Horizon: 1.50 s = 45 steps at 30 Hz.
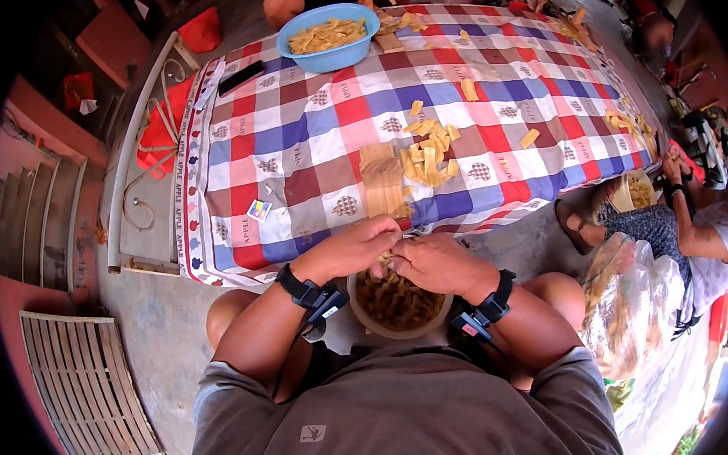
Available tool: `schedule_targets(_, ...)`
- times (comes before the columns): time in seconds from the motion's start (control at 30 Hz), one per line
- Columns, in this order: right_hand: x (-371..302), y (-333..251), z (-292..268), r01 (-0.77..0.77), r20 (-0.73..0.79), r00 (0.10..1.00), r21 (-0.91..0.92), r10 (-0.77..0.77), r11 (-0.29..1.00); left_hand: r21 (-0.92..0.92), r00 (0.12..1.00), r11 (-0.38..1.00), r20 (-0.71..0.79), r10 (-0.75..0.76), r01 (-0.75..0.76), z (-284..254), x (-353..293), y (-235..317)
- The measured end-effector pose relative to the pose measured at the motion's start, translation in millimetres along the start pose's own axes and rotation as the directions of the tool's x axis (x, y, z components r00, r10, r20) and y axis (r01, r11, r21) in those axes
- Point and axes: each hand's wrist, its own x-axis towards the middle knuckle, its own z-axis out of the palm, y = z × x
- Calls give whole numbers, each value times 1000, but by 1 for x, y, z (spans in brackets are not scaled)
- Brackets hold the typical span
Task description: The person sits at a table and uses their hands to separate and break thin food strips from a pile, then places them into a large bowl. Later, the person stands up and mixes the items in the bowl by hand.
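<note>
My left hand (pixel 355 246) and my right hand (pixel 443 263) meet above a round tub (pixel 359 304) between my knees. Both have their fingers closed together on a small pale yellow piece (pixel 385 258), mostly covered by the fingertips. Inside the tub lie many brownish-yellow curled strips (pixel 402 304). Just beyond my hands, a wooden board (pixel 382 183) rests at the near edge of the cloth-covered table. To its right is a loose pile of flat yellow strips (pixel 430 150).
A checked cloth (pixel 302 164) covers the table. On it are a blue basin (pixel 330 61) of yellow strips, a black phone (pixel 241 77) and a small packet (pixel 259 210). People sit at the far side and right. A filled plastic bag (pixel 631 303) stands by my right knee.
</note>
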Motion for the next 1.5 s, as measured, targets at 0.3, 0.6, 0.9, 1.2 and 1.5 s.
schedule_targets(0.3,-1,8,12,2,-111,994,37,2,999,-237,987,968,-155,41,-77,22,17,-31)
schedule_targets(0.6,-9,1,13,58,-264,964,59,-40,997,-199,976,979,-217,4,-48,14,11,-18)
schedule_targets(0.9,-10,1,4,19,-304,953,73,4,997,-283,950,957,-312,-24,-69,12,11,-14)
schedule_targets(1.2,10,27,0,-14,-359,922,348,147,937,-577,934,799,-352,-55,-170,-12,12,-10)
schedule_targets(1.5,34,40,5,52,-483,853,457,199,888,-313,900,918,-427,93,-244,-12,18,-16)
